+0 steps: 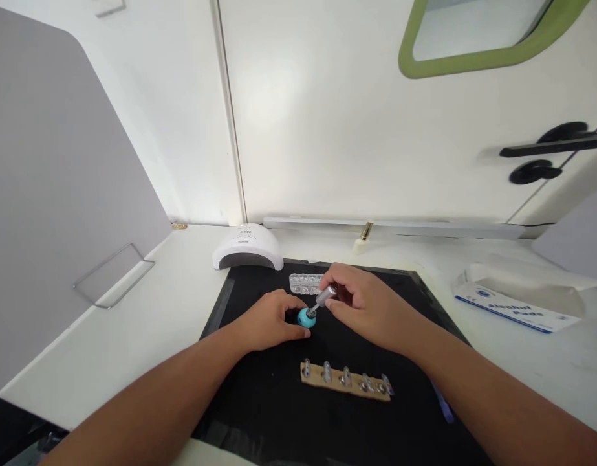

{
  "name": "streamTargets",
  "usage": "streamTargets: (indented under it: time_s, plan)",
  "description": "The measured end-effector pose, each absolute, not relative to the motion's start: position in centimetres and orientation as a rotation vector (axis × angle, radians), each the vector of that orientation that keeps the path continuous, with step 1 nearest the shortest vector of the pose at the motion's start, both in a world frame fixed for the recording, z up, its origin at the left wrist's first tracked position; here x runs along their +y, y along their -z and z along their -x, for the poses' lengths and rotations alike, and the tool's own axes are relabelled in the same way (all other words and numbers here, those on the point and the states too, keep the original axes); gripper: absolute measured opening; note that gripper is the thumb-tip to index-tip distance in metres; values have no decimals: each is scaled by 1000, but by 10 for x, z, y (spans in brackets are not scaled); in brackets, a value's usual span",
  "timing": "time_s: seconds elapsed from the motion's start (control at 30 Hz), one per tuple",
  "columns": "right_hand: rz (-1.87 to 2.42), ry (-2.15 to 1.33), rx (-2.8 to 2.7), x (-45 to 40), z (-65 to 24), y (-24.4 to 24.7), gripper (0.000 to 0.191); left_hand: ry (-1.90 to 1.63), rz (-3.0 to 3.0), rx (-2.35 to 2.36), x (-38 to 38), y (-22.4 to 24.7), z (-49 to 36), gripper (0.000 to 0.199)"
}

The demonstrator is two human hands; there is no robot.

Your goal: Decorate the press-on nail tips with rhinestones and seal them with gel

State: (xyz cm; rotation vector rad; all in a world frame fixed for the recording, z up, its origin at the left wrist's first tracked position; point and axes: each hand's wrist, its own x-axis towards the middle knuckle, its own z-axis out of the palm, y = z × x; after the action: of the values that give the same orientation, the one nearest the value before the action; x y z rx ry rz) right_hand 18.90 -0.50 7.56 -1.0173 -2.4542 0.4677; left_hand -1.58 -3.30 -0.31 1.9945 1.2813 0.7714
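Left hand: the left hand (pixel 273 320) had its thumb and fingers closed around the small turquoise bottle (pixel 306 318).
Right hand: the right hand (pixel 359 301) pinched the silver cap (pixel 326 296), tilted, its stem at the bottle's neck.
Bottle: it was over the black mat (pixel 259 401), between the hands, which were near each other but apart.
Mat: a clear plastic tray (pixel 304 283) lay just beyond the bottle; nearer the person was a cardboard strip (pixel 345 382) bearing five shiny nail tips (pixel 346 376).
Desk: on the desk (pixel 182 285) stood a white lamp (pixel 248 247) and an open "Alcohol Pads" box (pixel 519 304).
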Motion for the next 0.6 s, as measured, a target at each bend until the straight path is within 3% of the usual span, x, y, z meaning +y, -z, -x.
streamTargets:
  time_s: [0.6]
  plan:
    - [967,-325,-2639,-13,-175,-69,13,-670,-2124,1329,-25,-5,11,23]
